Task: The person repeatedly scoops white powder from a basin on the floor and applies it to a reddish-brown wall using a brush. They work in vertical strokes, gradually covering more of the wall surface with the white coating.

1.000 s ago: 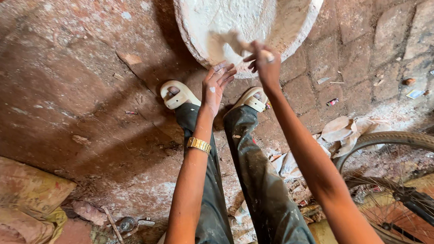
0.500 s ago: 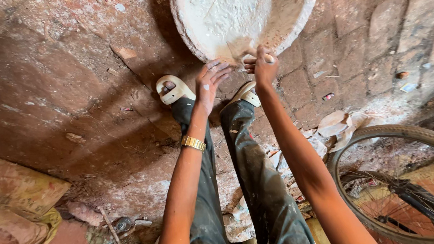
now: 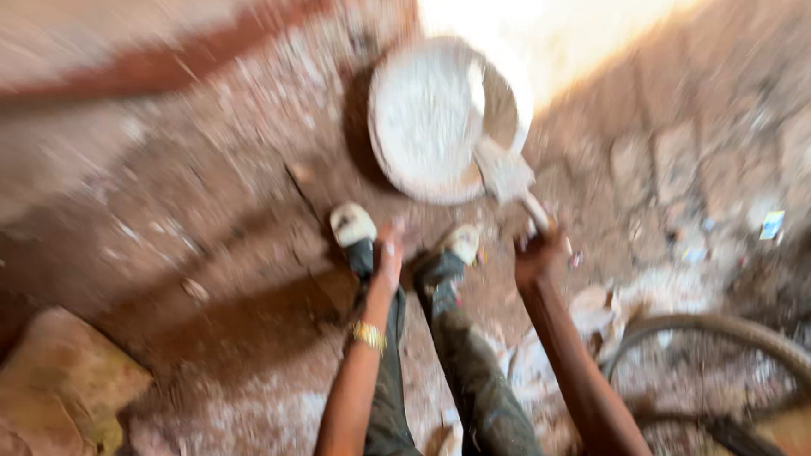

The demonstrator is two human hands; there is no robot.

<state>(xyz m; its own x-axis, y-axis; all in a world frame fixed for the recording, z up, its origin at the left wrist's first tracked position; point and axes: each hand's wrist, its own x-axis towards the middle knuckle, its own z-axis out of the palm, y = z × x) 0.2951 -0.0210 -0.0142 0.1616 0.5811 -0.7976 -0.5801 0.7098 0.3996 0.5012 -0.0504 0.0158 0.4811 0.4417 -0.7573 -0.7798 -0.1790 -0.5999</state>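
The right hand (image 3: 538, 253) has its fingers closed around the handle of a plaster-caked trowel (image 3: 506, 178), whose long axis runs toward eleven o'clock into the white-filled pan (image 3: 437, 115) on the floor. The left hand (image 3: 388, 255) hangs empty at nine o'clock of it, fingers loosely open, farther from the pan.

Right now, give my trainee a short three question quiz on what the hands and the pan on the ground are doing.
1. True or false: the right hand grips the handle of a plaster-caked trowel whose blade rests in the round white-coated pan.
2. What does the left hand hold?
3. Which wrist wears the gold bracelet: A left, B right?

Key: 1 true; 2 nothing visible, fingers loose; 3 A.
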